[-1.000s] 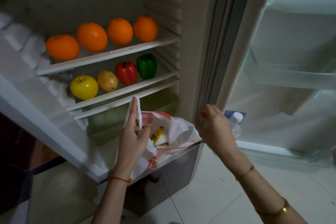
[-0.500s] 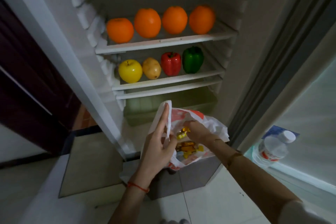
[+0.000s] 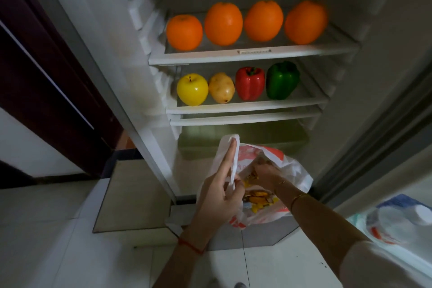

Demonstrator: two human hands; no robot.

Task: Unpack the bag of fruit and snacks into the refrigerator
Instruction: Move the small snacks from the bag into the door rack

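Note:
A white and red plastic bag [image 3: 295, 170] sits on the fridge's bottom ledge, mouth open. My left hand [image 3: 219, 192] pinches the bag's left handle and holds it up. My right hand [image 3: 265, 172] is inside the bag, fingers curled down onto yellow and orange snack packets [image 3: 259, 195]. Several oranges [image 3: 223, 23] stand in a row on the upper shelf [image 3: 252, 56]. On the shelf below sit a yellow apple [image 3: 192, 89], a potato [image 3: 221, 87], a red pepper [image 3: 249, 83] and a green pepper [image 3: 282, 80].
A greenish crisper drawer [image 3: 257, 138] lies behind the bag under two thin shelves. The open fridge door at the right holds a water bottle [image 3: 402, 220] in its lower rack. A dark wooden door [image 3: 35, 77] stands at the left. White floor tiles lie below.
My right hand moved from the fridge's door frame into the bag and now sits among the snacks. My view swung left and closer. The left hand kept its hold on the handle.

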